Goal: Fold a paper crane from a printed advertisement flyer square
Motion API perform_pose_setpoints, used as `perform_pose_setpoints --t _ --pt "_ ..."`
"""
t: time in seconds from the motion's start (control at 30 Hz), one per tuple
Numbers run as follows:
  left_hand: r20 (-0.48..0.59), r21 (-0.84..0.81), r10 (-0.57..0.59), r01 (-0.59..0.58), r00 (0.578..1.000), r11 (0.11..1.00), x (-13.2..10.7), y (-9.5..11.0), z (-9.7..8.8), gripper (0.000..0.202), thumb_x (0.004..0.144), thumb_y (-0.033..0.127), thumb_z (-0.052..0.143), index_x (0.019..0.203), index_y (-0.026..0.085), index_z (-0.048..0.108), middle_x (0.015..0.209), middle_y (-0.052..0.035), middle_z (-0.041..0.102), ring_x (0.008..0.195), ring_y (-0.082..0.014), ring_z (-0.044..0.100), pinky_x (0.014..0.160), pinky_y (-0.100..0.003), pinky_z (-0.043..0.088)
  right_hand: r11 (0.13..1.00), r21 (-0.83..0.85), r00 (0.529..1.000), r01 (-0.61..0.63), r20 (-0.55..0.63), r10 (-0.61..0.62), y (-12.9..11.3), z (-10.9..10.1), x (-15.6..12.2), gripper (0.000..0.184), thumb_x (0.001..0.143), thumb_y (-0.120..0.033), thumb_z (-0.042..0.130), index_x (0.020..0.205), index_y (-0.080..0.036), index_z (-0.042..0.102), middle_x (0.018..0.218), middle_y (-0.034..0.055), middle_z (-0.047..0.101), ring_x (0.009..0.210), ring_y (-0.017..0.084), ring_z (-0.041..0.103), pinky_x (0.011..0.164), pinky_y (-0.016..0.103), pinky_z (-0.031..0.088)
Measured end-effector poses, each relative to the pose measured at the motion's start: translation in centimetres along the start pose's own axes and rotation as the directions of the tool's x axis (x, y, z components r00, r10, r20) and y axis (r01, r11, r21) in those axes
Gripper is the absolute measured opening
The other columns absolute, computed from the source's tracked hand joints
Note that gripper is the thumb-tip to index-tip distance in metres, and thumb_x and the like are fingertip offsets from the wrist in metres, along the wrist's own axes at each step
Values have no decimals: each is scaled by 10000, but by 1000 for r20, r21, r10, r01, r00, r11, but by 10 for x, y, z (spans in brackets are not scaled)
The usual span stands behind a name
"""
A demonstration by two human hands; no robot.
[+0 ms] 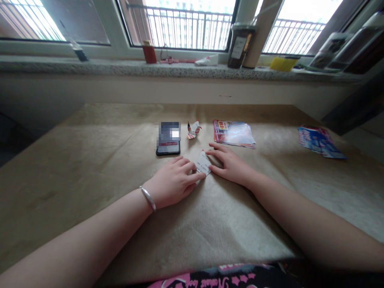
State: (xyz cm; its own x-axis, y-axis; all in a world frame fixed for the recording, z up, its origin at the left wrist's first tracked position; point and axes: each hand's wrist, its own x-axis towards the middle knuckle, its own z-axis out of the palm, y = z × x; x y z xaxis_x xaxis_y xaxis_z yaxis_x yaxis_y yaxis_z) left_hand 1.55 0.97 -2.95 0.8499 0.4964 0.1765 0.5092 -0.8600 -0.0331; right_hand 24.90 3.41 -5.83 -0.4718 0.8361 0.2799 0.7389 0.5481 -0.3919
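Note:
A small folded piece of printed white paper (203, 163), roughly diamond-shaped with a red tip at the top, lies flat on the table between my hands. My left hand (175, 180), with a silver bangle at its wrist, curls at the paper's left side. Its thumb and fingers press on the lower left edge. On the other side, my right hand (231, 163) rests with fingers stretched and apart, the fingertips touching the paper's right edge. Just beyond stands a folded paper crane (193, 130) with coloured stripes. To its left lies a phone (168, 146), its screen partly blurred out.
A stack of colourful printed sheets (235, 134) lies beyond my right hand. More blue leaflets (321, 142) are fanned out at the far right of the cloth-covered table (90, 160). Along the stone windowsill (114, 69) stand a red container (149, 53), a dark jar (240, 47) and a yellow item (283, 63).

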Motion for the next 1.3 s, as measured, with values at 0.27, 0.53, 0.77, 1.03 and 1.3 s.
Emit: perform_pose_setpoints --t 0.27,0.53,0.77,1.03,1.3 --pt "-33 -9 -10 10 999 1000 -3 1 4 357 887 235 448 1222 314 544 1098 -74 503 993 -211 503 892 -396 448 1000 18 1000 15 4 -15 4 3 2 467 782 -316 613 1223 -169 565 1366 147 457 1264 281 420 1059 477 347" --pt "-16 1 44 -44 999 999 0 4 3 346 894 202 412 1215 232 539 1053 -86 550 995 -216 510 871 -372 473 991 123 997 58 -61 -51 4 1 2 395 767 -285 645 1152 -221 588 1330 100 490 1238 235 449 1057 446 362" --pt "-12 -25 38 -38 999 999 -1 1 6 346 900 230 423 1233 247 518 1095 -85 543 1036 -223 506 879 -383 466 996 91 998 25 -60 -20 3 5 3 395 773 -277 637 1155 -185 594 1282 125 537 1201 250 481 1042 459 374" --pt "-21 -33 10 -11 1000 999 -1 0 6 369 893 279 456 1257 249 506 1159 -91 532 1089 -235 498 924 -411 454 980 192 993 49 -116 -27 4 4 4 279 750 -222 634 1025 -197 595 1108 85 619 1072 215 550 958 415 431" --pt "-31 -37 -29 28 999 999 -2 0 7 361 891 308 466 1244 252 520 1195 -92 537 1181 -260 467 969 -438 432 972 182 984 150 -123 -128 3 3 5 102 778 -190 597 874 -201 627 1019 59 646 1043 194 560 953 383 425"
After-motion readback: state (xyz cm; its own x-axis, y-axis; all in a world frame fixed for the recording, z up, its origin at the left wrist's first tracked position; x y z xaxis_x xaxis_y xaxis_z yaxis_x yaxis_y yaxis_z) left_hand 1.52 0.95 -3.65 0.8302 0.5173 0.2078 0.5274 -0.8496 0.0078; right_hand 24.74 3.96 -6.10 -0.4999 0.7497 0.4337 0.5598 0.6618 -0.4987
